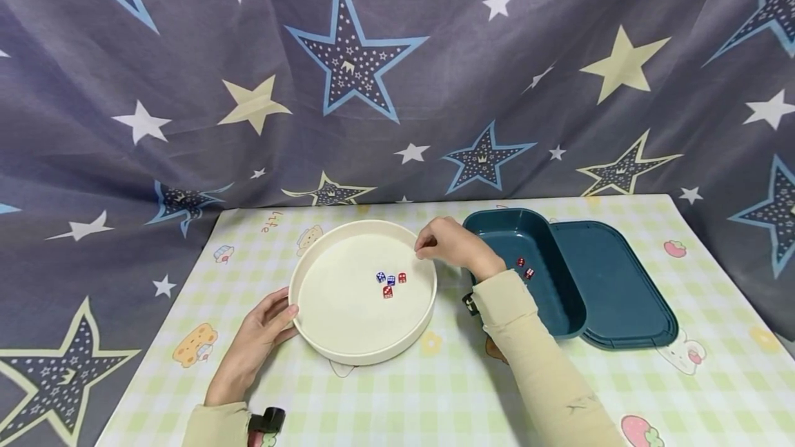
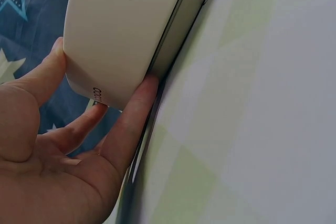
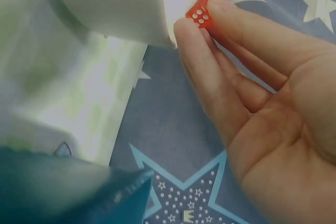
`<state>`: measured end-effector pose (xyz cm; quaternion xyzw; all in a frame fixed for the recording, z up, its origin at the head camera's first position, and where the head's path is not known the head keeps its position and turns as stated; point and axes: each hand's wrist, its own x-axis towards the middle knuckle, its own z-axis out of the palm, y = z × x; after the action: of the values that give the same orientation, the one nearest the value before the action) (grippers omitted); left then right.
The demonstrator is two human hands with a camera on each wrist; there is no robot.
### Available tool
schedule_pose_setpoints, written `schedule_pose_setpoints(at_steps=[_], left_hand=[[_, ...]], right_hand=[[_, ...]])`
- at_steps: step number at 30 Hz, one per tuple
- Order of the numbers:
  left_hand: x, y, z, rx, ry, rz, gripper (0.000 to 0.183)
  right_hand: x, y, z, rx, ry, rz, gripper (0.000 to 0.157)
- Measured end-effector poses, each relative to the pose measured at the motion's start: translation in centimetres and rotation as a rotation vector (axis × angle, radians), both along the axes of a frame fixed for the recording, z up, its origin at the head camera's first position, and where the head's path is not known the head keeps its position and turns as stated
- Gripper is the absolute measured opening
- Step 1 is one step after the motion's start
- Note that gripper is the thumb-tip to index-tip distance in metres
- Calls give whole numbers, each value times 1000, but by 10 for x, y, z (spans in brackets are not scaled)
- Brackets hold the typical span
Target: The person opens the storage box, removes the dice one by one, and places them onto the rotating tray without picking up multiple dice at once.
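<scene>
A round cream tray (image 1: 348, 309) lies on the table with two blue dice (image 1: 381, 277) and two red dice (image 1: 388, 292) near its middle. My left hand (image 1: 266, 333) grips the tray's left side, thumb at the rim and fingers against the wall and lower edge, as the left wrist view shows. Between thumb and fingertip my right hand (image 1: 456, 243) pinches another red die (image 3: 198, 15), plain in the right wrist view. That hand is over the tray's right rim. Two more red dice (image 1: 529, 272) lie inside the dark teal box (image 1: 559, 305) under the right forearm.
A flat teal lid (image 1: 615, 288) lies right of the box, against its side. The table (image 1: 397, 412) wears a green checked cloth with cartoon prints. Behind it hangs a grey curtain (image 1: 410, 12) with stars.
</scene>
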<state>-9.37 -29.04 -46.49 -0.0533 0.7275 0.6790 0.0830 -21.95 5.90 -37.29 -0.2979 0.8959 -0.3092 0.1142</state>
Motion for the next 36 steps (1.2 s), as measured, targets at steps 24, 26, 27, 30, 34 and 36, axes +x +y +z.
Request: schedule_pose_setpoints(at_steps=[24, 26, 27, 30, 34, 36], left_hand=[[1, -1, -1, -1, 6, -10, 65], [1, -1, -1, 2, 9, -12, 65], [1, -1, -2, 4, 11, -13, 66], [1, -1, -2, 10, 14, -14, 66], [1, -1, -2, 9, 16, -10, 66], [1, -1, -2, 7, 16, -9, 65]], right_hand=[[11, -36, -24, 69, -74, 34, 4], [12, -37, -25, 67, -78, 38, 4], [13, -37, -26, 67, -79, 38, 4], [14, -39, -27, 62, -86, 35, 5], [15, -39, -27, 61, -80, 35, 5], [15, -39, -26, 60, -69, 41, 5]])
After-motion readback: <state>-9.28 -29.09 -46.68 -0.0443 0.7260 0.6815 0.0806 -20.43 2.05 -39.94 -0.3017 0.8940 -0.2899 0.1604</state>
